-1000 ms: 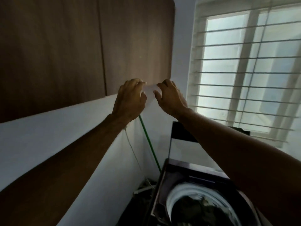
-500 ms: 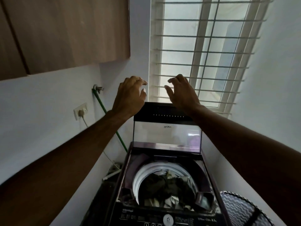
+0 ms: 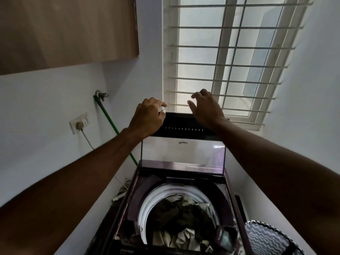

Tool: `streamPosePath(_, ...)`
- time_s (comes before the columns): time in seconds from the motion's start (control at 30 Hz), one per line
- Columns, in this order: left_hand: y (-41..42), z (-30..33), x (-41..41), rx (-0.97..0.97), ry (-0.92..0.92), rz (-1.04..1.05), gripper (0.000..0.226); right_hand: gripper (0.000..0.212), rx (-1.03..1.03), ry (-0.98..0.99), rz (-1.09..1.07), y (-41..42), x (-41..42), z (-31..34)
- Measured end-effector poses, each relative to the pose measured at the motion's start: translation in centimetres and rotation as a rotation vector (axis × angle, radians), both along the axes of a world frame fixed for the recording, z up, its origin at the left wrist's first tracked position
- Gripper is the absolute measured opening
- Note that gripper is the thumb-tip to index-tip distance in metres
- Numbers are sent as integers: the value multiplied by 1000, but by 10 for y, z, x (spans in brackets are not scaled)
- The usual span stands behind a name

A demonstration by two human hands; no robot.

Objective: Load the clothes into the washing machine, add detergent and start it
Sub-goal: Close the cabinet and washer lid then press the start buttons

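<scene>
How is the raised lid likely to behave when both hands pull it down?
The lid looks like a rigid glass panel in a dark frame, so it should swing as one stiff piece from its bottom edge rather than flex. It stands near upright, so once tipped forward it may drop by its own weight. The left hand and right hand at the top edge could slow it.

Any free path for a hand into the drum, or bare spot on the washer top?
Free: straight down between the raised lid and the front panel, onto the clothes. Crowded: the drum looks nearly full, and a dark dispenser takes its front-right corner. No flat bare patch shows.
</scene>
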State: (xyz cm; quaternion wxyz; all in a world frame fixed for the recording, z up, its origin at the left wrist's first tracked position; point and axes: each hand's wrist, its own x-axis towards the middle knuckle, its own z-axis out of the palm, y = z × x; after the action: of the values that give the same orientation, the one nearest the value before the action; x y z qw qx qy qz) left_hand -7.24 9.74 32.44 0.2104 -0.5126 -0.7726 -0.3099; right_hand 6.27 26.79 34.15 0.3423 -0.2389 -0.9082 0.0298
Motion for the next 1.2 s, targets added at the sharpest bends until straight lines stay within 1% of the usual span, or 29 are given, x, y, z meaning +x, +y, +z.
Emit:
streamPosePath(0.27, 53, -18, -12, -46, -59, 9, 27, 39, -42, -76, 1, 45, -25, -18)
streamPosePath(0.4, 79, -19, -31, -88, -84, -22, 28, 39, -47, -101, -7, 66, -41, -24)
streamPosePath(0.57, 115, -28, -56, -193, -107, -56, 28, 42, -79, -142, -25, 96, -59, -35)
streamPosePath(0.7, 142, -40, -81, -304, -136, -61, 33, 45, -113, -208, -30, 118, -74, -48)
streamPosePath(0.83, 170, -54, -103, -372, -138, -65, 37, 47, -150, -283, -49, 140, -90, -65)
streamPosePath(1.03, 212, -76, -125, -413, -56, -51, 50, 47, -198, -381, -44, 166, -119, -92)
streamPosePath(1.13, 224, -85, -133, -425, -49, -49, 49, 46, -198, -374, -43, 177, -132, -100)
streamPosePath(1.2, 229, -90, -139, -425, -83, -47, 47, 46, -199, -386, -53, 182, -140, -106)
